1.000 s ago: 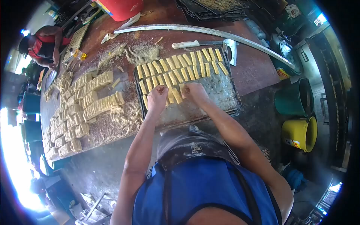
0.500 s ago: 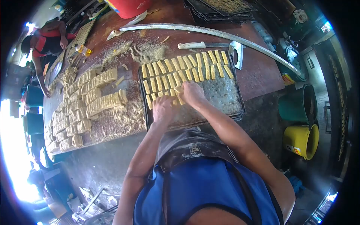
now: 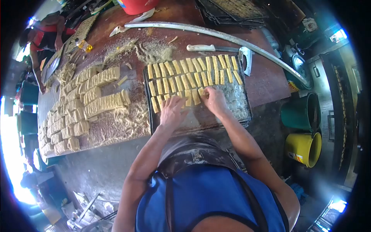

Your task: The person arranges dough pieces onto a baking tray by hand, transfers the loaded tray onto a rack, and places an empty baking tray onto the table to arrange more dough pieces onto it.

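Over one tray (image 3: 237, 101) with three rows of strips (image 3: 179, 83), the right hand (image 3: 215, 102) pinched one near strip (image 3: 201, 91), the left hand (image 3: 172, 113) spread loosely.

Third row of dough strips (image 3: 196, 97) now longer.
Right hand (image 3: 215, 101) has shifted rightward along it; a co-worker's arm (image 3: 36, 66) now reaches toward the table's edge (image 3: 43, 106).
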`<state>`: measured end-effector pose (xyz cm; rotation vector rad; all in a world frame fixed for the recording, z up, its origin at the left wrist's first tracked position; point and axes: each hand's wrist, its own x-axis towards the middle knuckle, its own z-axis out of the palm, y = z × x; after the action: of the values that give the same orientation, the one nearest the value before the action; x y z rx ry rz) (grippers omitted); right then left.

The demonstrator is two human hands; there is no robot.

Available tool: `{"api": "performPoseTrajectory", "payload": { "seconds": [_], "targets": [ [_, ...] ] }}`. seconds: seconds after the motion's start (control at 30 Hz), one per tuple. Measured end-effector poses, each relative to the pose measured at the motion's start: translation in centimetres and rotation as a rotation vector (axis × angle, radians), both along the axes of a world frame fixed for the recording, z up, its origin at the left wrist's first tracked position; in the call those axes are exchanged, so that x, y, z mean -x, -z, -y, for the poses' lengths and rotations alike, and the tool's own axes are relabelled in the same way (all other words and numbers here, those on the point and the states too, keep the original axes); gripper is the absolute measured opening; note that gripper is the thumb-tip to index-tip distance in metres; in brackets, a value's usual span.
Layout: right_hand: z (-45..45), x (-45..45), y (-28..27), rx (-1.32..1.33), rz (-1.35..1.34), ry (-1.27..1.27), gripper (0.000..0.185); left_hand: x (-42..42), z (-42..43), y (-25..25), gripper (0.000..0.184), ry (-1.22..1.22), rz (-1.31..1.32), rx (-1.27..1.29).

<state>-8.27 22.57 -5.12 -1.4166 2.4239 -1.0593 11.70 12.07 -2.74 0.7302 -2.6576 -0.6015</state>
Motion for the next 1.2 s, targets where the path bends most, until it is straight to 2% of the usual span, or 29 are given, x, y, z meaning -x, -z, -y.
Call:
{"api": "performPoseTrajectory", "payload": {
  "seconds": [0.03, 0.2, 0.27, 0.3, 0.33, 0.37, 0.4, 0.47, 0.5, 0.53, 0.57, 0.6, 0.63, 0.7, 0.77, 0.8, 0.83, 0.9, 0.97, 1.03, 1.07, 1.13, 1.17, 1.2],
  "targets": [
    [0.1, 0.0, -0.1, 0.02, 0.031, 0.03, 0.019, 0.3, -0.1, 0.1, 0.047, 0.023, -0.03, 0.043],
    [0.6, 0.4, -1.2, -0.083, 0.017, 0.033, 0.015, 1.8, 0.7, 0.6, 0.051, -0.021, 0.165, -0.034],
    [1.7, -0.9, -1.3, -0.069, -0.029, 0.007, 0.015, 0.7, 1.4, 0.9, 0.053, 0.052, 0.058, -0.043],
    [2.7, -1.9, -1.9, 0.042, 0.098, 0.048, 0.017, -0.5, 2.8, 0.4, 0.053, 0.028, 0.057, -0.032],
    [3.8, -2.9, -2.5, 0.146, 0.227, 0.097, 0.019, -1.6, 4.0, 0.0, 0.051, 0.04, -0.055, -0.078],
    [5.1, -4.4, -2.9, 0.146, 0.228, 0.089, 0.019, -2.7, 5.1, -0.4, 0.05, 0.06, -0.166, -0.127],
    [7.0, -6.8, -4.0, 0.035, 0.488, 0.025, 0.026, -4.6, 7.5, -0.6, 0.047, 0.037, -0.238, -0.173],
    [11.4, -11.3, -4.4, -0.118, 0.973, -0.128, 0.04, -10.0, 12.8, -2.3, 0.049, -0.051, -0.203, 0.027],
    [13.5, -13.4, -4.0, -0.163, 1.205, -0.212, 0.046, -13.4, 15.7, -2.8, 0.054, -0.119, -0.087, -0.069],
    [15.9, -15.2, -2.9, -0.195, 1.179, -0.218, 0.052, -16.4, 18.6, -3.4, 0.058, -0.183, 0.028, -0.162],
    [18.4, -16.7, -1.8, -0.223, 1.148, -0.225, 0.057, -19.0, 20.3, -5.5, 0.077, -0.195, 0.244, -0.077],
    [20.7, -18.5, -1.6, -0.23, 1.131, -0.143, 0.056, -21.2, 22.6, -5.2, 0.094, -0.22, 0.392, -0.089],
    [22.7, -20.1, -1.3, -0.24, 1.115, -0.062, 0.055, -23.1, 24.7, -4.6, 0.094, -0.212, 0.384, -0.094],
    [25.8, -21.7, -0.4, -0.263, 1.125, -0.072, 0.049, -25.7, 28.2, -2.7, 0.099, -0.084, 0.498, -0.072],
    [27.1, -23.4, -2.1, -0.44, 1.153, 0.019, 0.037, -26.0, 29.2, -1.8, 0.097, -0.044, 0.472, -0.032],
    [27.5, -24.1, -2.5, -0.453, 0.968, 0.018, 0.034, -25.4, 29.2, -1.9, 0.094, -0.057, 0.48, -0.072],
    [27.8, -24.7, -3.5, -0.448, 0.968, 0.038, 0.034, -25.0, 29.5, -2.0, 0.092, -0.069, 0.485, -0.109],
    [28.2, -25.3, -5.5, -0.649, 0.675, -0.075, 0.046, -25.0, 29.6, -0.9, 0.093, -0.057, 0.442, -0.085],
    [27.5, -24.4, -4.6, -0.653, 0.632, -0.126, 0.049, -24.5, 28.0, -1.5, 0.099, -0.103, 0.527, -0.194],
    [26.4, -23.4, -4.6, -0.656, 0.502, -0.178, 0.045, -24.4, 25.0, -2.3, 0.095, -0.104, 0.558, -0.171],
    [25.9, -22.9, -5.1, -0.718, 0.509, -0.195, 0.054, -24.4, 23.5, -1.7, 0.09, -0.13, 0.492, -0.135],
    [24.6, -22.3, -3.7, -0.694, 0.445, -0.219, 0.058, -25.0, 21.3, -0.5, 0.08, -0.18, 0.313, -0.064],
    [24.0, -22.1, -2.9, -0.658, 0.38, -0.244, 0.061, -25.1, 21.0, -0.1, 0.08, -0.176, 0.314, -0.068],
    [23.7, -21.8, -2.4, -0.646, 0.452, -0.247, 0.063, -25.1, 20.7, -0.4, 0.082, -0.205, 0.316, -0.091]
  ]
}}
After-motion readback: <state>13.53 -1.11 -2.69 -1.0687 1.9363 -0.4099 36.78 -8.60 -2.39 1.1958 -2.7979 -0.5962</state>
